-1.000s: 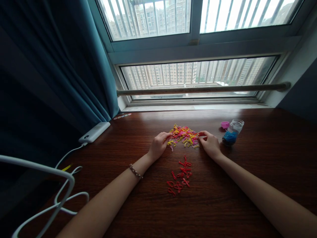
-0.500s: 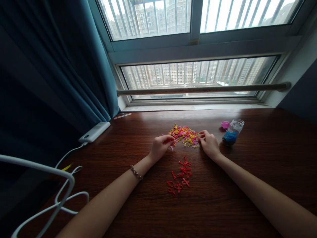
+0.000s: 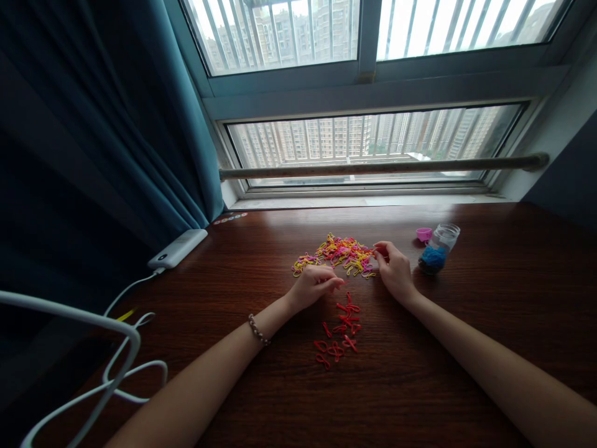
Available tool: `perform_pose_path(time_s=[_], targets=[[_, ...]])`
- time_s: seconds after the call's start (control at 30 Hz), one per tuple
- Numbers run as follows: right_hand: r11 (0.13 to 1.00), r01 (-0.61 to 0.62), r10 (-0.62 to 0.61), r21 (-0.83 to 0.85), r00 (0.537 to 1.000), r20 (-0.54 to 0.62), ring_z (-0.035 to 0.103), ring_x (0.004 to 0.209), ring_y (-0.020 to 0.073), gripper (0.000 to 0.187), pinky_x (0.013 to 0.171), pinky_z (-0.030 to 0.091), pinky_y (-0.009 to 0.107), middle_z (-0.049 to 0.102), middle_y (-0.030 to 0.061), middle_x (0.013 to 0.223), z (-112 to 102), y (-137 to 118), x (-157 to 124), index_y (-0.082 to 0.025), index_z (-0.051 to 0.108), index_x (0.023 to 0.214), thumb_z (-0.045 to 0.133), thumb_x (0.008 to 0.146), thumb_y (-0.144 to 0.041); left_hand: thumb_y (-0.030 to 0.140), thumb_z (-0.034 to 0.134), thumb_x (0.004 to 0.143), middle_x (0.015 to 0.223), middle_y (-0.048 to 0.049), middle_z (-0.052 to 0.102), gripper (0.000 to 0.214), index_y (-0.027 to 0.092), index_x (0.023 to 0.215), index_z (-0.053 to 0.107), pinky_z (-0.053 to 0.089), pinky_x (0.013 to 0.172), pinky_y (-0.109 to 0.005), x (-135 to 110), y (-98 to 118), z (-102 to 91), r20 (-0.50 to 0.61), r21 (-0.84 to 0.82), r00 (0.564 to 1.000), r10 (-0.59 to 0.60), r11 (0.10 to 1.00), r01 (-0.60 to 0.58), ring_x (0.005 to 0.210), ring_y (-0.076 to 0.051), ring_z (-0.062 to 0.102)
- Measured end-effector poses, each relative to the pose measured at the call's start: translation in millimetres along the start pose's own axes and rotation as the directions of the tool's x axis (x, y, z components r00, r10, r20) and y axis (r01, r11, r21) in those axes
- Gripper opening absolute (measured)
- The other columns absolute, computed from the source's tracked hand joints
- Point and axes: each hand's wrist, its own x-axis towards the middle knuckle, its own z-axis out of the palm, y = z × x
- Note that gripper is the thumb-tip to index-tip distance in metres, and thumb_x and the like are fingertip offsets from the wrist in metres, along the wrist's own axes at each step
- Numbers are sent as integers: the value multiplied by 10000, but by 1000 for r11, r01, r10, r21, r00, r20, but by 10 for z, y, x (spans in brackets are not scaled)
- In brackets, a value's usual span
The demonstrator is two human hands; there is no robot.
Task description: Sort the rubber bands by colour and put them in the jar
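Note:
A mixed pile of small looped plastic pins (image 3: 345,250) in yellow, pink, red and orange lies on the dark wooden table. My left hand (image 3: 317,285) is just in front of the pile, thumb and fingers pinched together; a trace of red shows at the tips, seemingly a red pin. At the pile's right edge, my right hand (image 3: 392,267) has its fingertips closed on what looks like another red pin (image 3: 372,251). Nearer to me is a loose group of red pins (image 3: 342,330), below my left hand's fingertips.
Right of my right hand, a clear jar (image 3: 437,249) with blue contents leans on the table beside a pink cup-like piece (image 3: 424,234). On the left are a white power bank (image 3: 180,249) and white cables (image 3: 135,336). A window rail (image 3: 373,168) runs behind.
My left hand has moved from the pile's left part rightward and toward me, nearer the red group, uncovering yellow and pink pins. My right hand has barely shifted.

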Motion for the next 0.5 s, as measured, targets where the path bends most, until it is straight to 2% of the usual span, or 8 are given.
perform_pose_path(time_s=[0.1, 0.17, 0.23, 0.3, 0.4, 0.43, 0.47, 0.5], targets=[[999, 50, -51, 13, 998, 22, 584, 700, 180, 172, 661, 453, 305, 631, 69, 795, -12, -92, -34, -158, 552, 911, 431, 821, -241, 309, 328, 892, 578, -27, 555, 449, 143, 587, 614, 399, 635, -238, -28, -22, 0, 88, 160, 987, 131, 977, -144, 612, -112, 496], [990, 140, -141, 17, 990, 23, 581, 723, 175, 164, 674, 452, 298, 629, 68, 818, -14, -171, -91, -166, 553, 911, 422, 838, -232, 294, 296, 900, 659, -40, 582, 439, 156, 643, 624, 400, 718, -270, -36, -61, -21, 26, 310, 991, 134, 941, -135, 705, -133, 510], [959, 281, -282, 30, 958, 50, 573, 752, 166, 157, 695, 450, 287, 618, 70, 844, -13, -264, -181, -174, 550, 924, 417, 850, -211, 302, 338, 888, 813, -56, 612, 348, 169, 766, 635, 382, 812, -309, -28, -107, -46, -73, 457, 992, 102, 888, -57, 851, -163, 512], [886, 458, -463, 67, 872, 161, 565, 761, 155, 170, 695, 448, 269, 607, 70, 853, -10, -363, -293, -179, 544, 960, 408, 858, -186, 308, 372, 877, 981, -59, 606, 278, 191, 908, 622, 338, 896, -350, -9, -156, -57, -123, 551, 990, 66, 835, 13, 1012, -190, 469], [748, 651, -645, 127, 669, 371, 552, 719, 147, 201, 644, 444, 251, 599, 71, 834, -10, -482, -421, -174, 534, 1013, 404, 859, -175, 306, 364, 882, 1134, -40, 565, 275, 224, 1039, 575, 264, 962, -407, 17, -225, -37, -102, 613, 995, 4, 788, 60, 1158, -210, 373], [732, 669, -656, 131, 640, 401, 548, 710, 147, 206, 635, 442, 251, 598, 73, 834, -12, -503, -432, -171, 533, 1019, 403, 860, -177, 310, 359, 884, 1164, -36, 551, 282, 232, 1063, 561, 245, 970, -426, 22, -246, -25, -94, 624, 995, -20, 778, 75, 1180, -216, 352], [740, 662, -646, 120, 648, 404, 546, 716, 149, 209, 641, 442, 255, 597, 76, 841, -15, -508, -423, -168, 532, 1021, 399, 861, -179, 317, 354, 886, 1187, -33, 539, 288, 238, 1079, 551, 229, 974, -443, 24, -264, -13, -89, 630, 995, -44, 771, 90, 1194, -222, 337], [765, 636, -620, 97, 687, 379, 545, 737, 154, 208, 662, 443, 264, 597, 79, 851, -20, -497, -393, -167, 535, 1016, 394, 863, -181, 323, 350, 886, 1200, -32, 532, 291, 242, 1085, 547, 217, 976, -455, 25, -280, -5, -87, 633, 994, -63, 767, 104, 1199, -226, 331]])
